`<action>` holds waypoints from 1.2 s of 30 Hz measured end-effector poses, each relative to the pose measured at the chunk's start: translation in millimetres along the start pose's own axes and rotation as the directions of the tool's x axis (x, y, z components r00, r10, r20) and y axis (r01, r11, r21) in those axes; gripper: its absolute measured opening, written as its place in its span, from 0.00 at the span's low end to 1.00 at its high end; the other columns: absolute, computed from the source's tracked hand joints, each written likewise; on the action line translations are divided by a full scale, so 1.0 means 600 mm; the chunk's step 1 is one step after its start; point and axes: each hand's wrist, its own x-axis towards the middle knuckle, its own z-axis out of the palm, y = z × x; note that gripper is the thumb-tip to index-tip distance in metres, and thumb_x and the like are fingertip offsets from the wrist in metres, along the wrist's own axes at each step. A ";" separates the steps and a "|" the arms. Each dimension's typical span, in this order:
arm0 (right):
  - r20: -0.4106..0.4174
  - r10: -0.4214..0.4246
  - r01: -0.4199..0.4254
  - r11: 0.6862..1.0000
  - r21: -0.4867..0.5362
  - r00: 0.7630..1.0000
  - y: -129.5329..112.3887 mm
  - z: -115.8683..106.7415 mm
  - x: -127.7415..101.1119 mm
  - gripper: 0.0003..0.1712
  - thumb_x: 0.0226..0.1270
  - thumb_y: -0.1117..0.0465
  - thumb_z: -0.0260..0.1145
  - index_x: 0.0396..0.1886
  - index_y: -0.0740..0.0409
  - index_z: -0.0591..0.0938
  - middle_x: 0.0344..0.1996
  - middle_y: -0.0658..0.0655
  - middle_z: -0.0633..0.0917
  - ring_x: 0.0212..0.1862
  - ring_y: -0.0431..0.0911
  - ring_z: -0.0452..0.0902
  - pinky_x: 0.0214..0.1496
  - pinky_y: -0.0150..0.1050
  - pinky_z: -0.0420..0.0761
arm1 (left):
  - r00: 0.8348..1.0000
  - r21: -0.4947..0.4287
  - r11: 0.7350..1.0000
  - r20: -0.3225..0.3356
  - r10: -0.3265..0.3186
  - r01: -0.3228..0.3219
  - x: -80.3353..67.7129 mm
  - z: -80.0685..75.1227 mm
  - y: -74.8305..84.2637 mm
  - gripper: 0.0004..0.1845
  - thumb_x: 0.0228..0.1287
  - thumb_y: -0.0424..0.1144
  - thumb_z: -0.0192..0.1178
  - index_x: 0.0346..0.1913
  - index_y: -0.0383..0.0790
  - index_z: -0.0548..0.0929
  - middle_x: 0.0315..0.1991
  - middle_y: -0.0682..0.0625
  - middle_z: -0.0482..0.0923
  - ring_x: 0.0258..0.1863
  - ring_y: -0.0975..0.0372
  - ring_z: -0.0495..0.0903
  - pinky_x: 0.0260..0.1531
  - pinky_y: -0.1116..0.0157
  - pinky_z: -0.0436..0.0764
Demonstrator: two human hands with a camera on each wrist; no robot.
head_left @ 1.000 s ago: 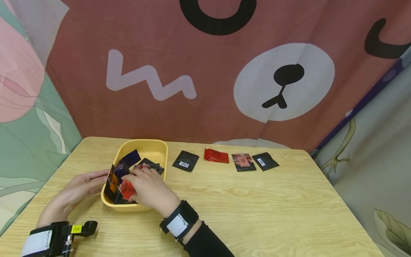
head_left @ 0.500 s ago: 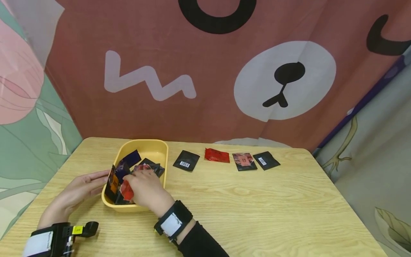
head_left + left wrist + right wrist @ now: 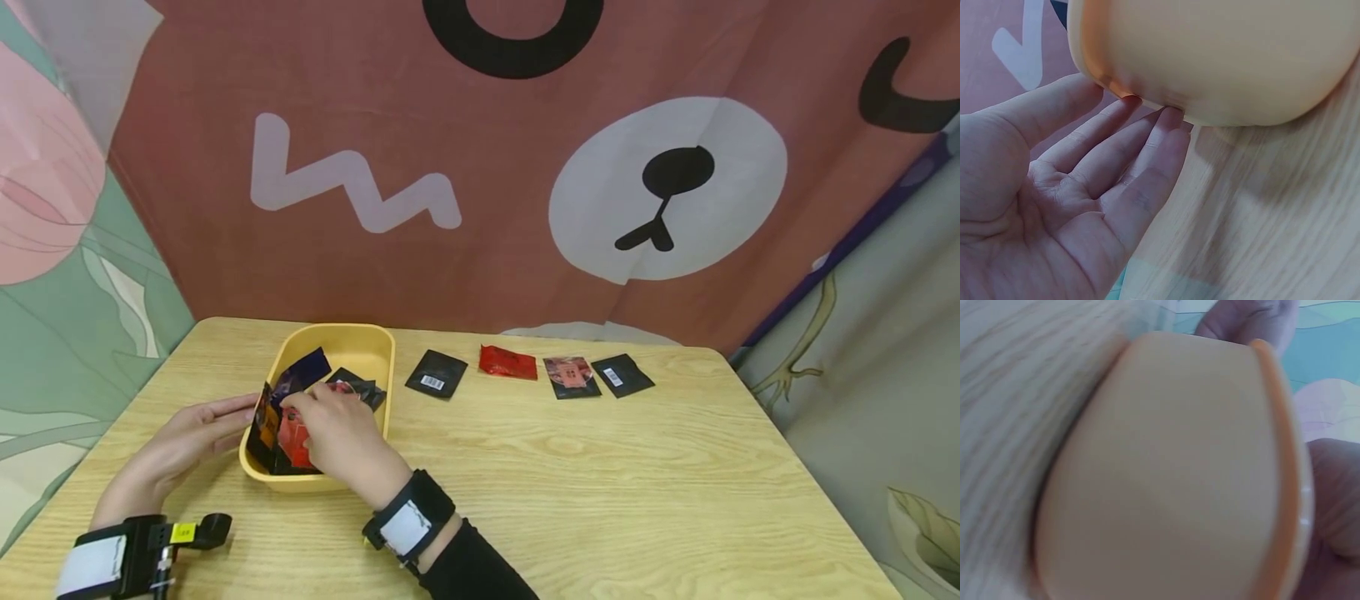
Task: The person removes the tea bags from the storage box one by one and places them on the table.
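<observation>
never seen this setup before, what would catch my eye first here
The yellow tray near the left of the wooden table stands out, stuffed with dark and red packets. The right hand reaches into it among the packets while the left hand rests flat against its outer wall. To the tray's right, four packets lie in a row: black, red, picture-printed, black.
</observation>
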 end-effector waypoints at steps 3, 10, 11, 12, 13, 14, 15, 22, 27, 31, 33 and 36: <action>-0.002 0.031 -0.031 0.999 0.034 1.000 -0.001 -0.010 -0.003 0.32 0.59 0.59 0.76 0.64 0.41 0.78 0.47 0.43 0.82 0.40 0.35 0.78 0.28 0.25 0.75 | 1.000 0.005 1.000 0.007 0.008 -0.008 0.000 0.000 -0.001 0.32 0.78 0.39 0.52 0.71 0.16 0.56 0.62 0.44 0.73 0.46 0.77 0.78 0.46 0.71 0.83; 0.016 0.105 -0.105 0.994 0.029 0.994 0.004 -0.035 -0.009 0.14 0.63 0.50 0.74 0.48 0.40 0.87 0.40 0.38 0.85 0.39 0.33 0.79 0.28 0.26 0.76 | 0.999 -0.002 1.000 0.011 0.031 -0.031 0.000 0.000 -0.004 0.32 0.78 0.37 0.51 0.70 0.15 0.55 0.64 0.39 0.71 0.46 0.77 0.78 0.46 0.71 0.83; 0.015 0.120 -0.121 0.992 0.039 0.993 0.005 -0.039 -0.009 0.11 0.63 0.49 0.73 0.45 0.40 0.88 0.36 0.38 0.85 0.36 0.32 0.79 0.27 0.26 0.74 | 0.999 -0.003 0.999 0.013 0.034 -0.034 0.000 0.000 -0.004 0.32 0.78 0.37 0.50 0.70 0.15 0.54 0.64 0.38 0.71 0.46 0.77 0.78 0.46 0.71 0.83; 0.012 0.137 -0.137 0.990 0.045 0.991 0.007 -0.042 -0.010 0.09 0.64 0.47 0.72 0.43 0.39 0.88 0.34 0.38 0.85 0.33 0.33 0.77 0.25 0.26 0.72 | 0.999 -0.002 0.999 0.014 0.037 -0.037 0.000 0.000 -0.004 0.32 0.78 0.37 0.51 0.70 0.15 0.54 0.64 0.38 0.71 0.46 0.77 0.78 0.46 0.71 0.83; 0.003 0.156 -0.156 0.986 0.057 0.988 0.009 -0.045 -0.011 0.08 0.64 0.46 0.71 0.42 0.38 0.88 0.32 0.38 0.85 0.31 0.33 0.77 0.24 0.26 0.70 | 0.999 0.000 0.999 0.018 0.041 -0.041 0.000 0.000 -0.004 0.32 0.78 0.37 0.51 0.70 0.14 0.54 0.64 0.38 0.71 0.46 0.77 0.78 0.46 0.71 0.83; -0.012 0.173 -0.172 0.982 0.072 0.985 0.012 -0.048 -0.011 0.08 0.65 0.46 0.70 0.41 0.39 0.88 0.31 0.38 0.85 0.30 0.34 0.76 0.23 0.26 0.69 | 0.999 -0.002 0.999 0.017 0.038 -0.038 0.000 0.000 -0.004 0.32 0.78 0.37 0.51 0.70 0.15 0.55 0.63 0.39 0.71 0.46 0.77 0.78 0.46 0.71 0.83; -0.029 0.191 -0.188 0.978 0.090 0.981 0.014 -0.051 -0.012 0.09 0.66 0.46 0.70 0.42 0.39 0.88 0.31 0.39 0.85 0.29 0.34 0.75 0.23 0.26 0.68 | 0.999 -0.006 0.999 0.017 0.036 -0.036 0.000 -0.001 -0.004 0.32 0.78 0.38 0.51 0.70 0.15 0.55 0.63 0.41 0.73 0.46 0.77 0.78 0.46 0.71 0.83; -0.141 0.314 -0.252 0.905 0.342 0.939 0.042 -0.072 -0.016 0.15 0.70 0.52 0.67 0.53 0.51 0.84 0.24 0.47 0.82 0.20 0.37 0.70 0.19 0.27 0.65 | 0.999 -0.043 0.998 0.010 0.036 -0.036 -0.001 -0.003 -0.003 0.34 0.76 0.39 0.55 0.70 0.16 0.56 0.50 0.69 0.76 0.46 0.76 0.79 0.46 0.69 0.83; -0.146 0.414 -0.255 0.763 0.593 0.898 0.069 -0.082 -0.022 0.22 0.69 0.63 0.68 0.61 0.56 0.77 0.39 0.55 0.87 0.21 0.37 0.73 0.19 0.26 0.71 | 1.000 -0.017 1.000 0.003 0.020 -0.020 -0.001 -0.002 -0.002 0.35 0.76 0.41 0.55 0.71 0.17 0.57 0.55 0.60 0.77 0.46 0.76 0.79 0.46 0.69 0.83; -0.176 0.439 -0.222 0.713 0.665 0.881 0.095 -0.086 -0.028 0.26 0.67 0.69 0.67 0.64 0.55 0.75 0.46 0.60 0.86 0.19 0.39 0.70 0.17 0.28 0.69 | 1.000 0.018 1.000 -0.009 0.010 -0.010 -0.002 -0.001 0.000 0.34 0.76 0.42 0.55 0.71 0.18 0.58 0.60 0.49 0.75 0.45 0.76 0.79 0.46 0.69 0.83; -0.196 0.441 -0.209 0.714 0.669 0.876 0.106 -0.087 -0.031 0.25 0.67 0.70 0.66 0.63 0.55 0.77 0.45 0.59 0.85 0.17 0.38 0.67 0.17 0.27 0.66 | 1.000 0.027 1.000 -0.015 0.007 -0.007 -0.003 0.000 0.000 0.34 0.76 0.42 0.55 0.71 0.18 0.58 0.60 0.49 0.74 0.45 0.77 0.78 0.46 0.69 0.83; -0.205 0.443 -0.210 0.720 0.661 0.873 0.122 -0.088 -0.036 0.21 0.67 0.72 0.64 0.58 0.56 0.82 0.44 0.58 0.84 0.16 0.37 0.62 0.16 0.26 0.62 | 1.000 0.028 1.000 -0.011 0.007 -0.007 -0.005 0.002 0.001 0.34 0.76 0.41 0.54 0.71 0.17 0.58 0.61 0.47 0.74 0.45 0.77 0.78 0.46 0.70 0.83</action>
